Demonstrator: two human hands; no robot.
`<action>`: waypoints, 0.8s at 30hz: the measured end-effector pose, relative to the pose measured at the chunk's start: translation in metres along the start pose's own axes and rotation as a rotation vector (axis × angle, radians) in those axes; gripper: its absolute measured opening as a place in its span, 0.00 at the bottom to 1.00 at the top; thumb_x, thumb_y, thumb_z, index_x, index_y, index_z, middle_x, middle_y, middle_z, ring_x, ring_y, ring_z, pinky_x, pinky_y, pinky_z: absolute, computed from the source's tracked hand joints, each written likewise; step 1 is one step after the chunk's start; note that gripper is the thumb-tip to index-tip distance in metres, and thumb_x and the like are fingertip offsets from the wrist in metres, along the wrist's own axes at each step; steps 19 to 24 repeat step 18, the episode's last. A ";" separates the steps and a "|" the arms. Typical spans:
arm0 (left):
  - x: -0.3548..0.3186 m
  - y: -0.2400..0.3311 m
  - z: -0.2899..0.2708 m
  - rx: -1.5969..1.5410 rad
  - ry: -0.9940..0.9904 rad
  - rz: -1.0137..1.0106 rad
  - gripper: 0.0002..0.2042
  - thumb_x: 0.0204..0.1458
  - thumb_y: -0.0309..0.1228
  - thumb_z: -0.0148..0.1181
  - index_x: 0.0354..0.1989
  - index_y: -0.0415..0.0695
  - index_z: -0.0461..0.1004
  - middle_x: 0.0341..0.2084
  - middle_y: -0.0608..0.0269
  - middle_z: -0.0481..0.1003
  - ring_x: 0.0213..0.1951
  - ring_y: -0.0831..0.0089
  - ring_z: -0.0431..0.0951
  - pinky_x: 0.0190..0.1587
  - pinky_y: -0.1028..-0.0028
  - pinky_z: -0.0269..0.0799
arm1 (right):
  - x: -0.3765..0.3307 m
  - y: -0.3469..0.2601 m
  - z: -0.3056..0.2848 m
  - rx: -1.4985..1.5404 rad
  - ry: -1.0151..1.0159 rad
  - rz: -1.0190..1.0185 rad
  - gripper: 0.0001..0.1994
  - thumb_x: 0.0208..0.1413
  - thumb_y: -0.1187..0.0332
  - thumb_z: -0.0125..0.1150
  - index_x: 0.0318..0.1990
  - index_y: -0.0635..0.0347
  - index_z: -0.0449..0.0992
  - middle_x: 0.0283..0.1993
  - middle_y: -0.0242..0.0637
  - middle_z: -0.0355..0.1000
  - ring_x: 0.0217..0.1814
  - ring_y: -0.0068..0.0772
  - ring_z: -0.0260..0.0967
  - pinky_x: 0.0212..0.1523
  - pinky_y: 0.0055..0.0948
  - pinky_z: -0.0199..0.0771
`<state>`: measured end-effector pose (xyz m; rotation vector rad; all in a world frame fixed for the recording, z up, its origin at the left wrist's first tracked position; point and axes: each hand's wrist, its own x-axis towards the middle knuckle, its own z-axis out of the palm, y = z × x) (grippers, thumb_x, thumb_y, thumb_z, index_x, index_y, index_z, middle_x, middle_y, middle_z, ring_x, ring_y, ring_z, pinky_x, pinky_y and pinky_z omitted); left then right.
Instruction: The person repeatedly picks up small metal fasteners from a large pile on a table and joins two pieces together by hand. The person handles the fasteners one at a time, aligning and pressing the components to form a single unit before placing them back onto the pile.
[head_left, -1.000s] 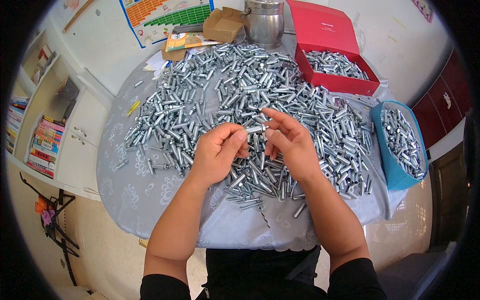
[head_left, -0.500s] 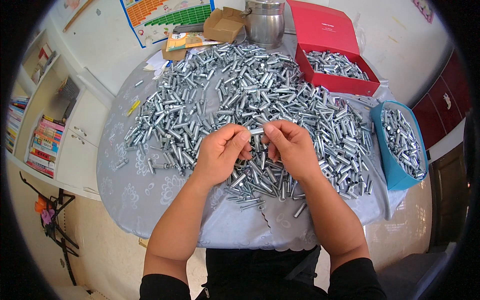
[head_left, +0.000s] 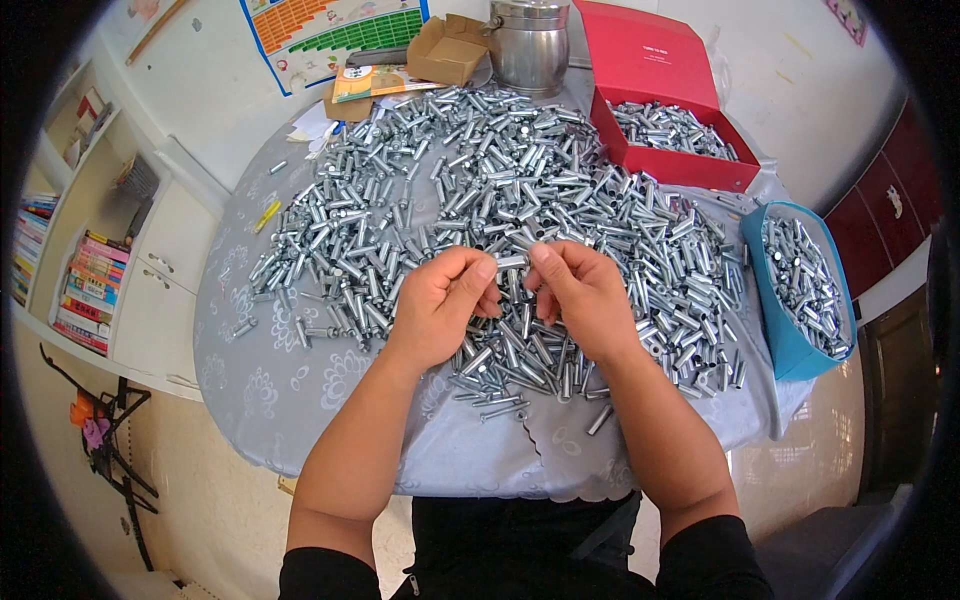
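Observation:
Between my two hands, above the middle of the table, is a short, shiny metal sleeve (head_left: pixel 513 262), held level. My left hand (head_left: pixel 443 305) pinches its left end between thumb and forefinger. At the other end, the thumb and fingers of my right hand (head_left: pixel 585 300) close on it. Whether a bolt sits inside the sleeve is hidden by my fingertips. Under and around both hands spreads a large heap of silver sleeves and bolts (head_left: pixel 500 190), lying in all directions. Some loose bolts (head_left: pixel 503 411) lie at the heap's near edge.
A red lidded box (head_left: pixel 690 172) at the back right and a teal fabric bin (head_left: pixel 795 368) at the right hold more metal pieces. Behind the heap stand a steel pot (head_left: pixel 530 50) and a small cardboard box (head_left: pixel 447 50). A yellow tool (head_left: pixel 267 216) lies left on the grey tablecloth (head_left: pixel 260 400).
My right thumb and fingers have shifted very slightly at the sleeve's right end. My left hand and the heap look the same.

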<state>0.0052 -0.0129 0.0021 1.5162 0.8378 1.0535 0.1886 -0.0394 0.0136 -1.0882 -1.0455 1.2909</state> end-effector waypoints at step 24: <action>-0.001 0.002 0.002 -0.001 0.013 0.006 0.12 0.63 0.35 0.51 0.39 0.38 0.73 0.25 0.65 0.75 0.25 0.78 0.77 0.29 0.80 0.73 | 0.005 0.008 -0.011 -0.121 -0.053 0.094 0.15 0.60 0.64 0.59 0.53 0.58 0.74 0.38 0.31 0.75 0.23 0.17 0.68 0.24 0.17 0.68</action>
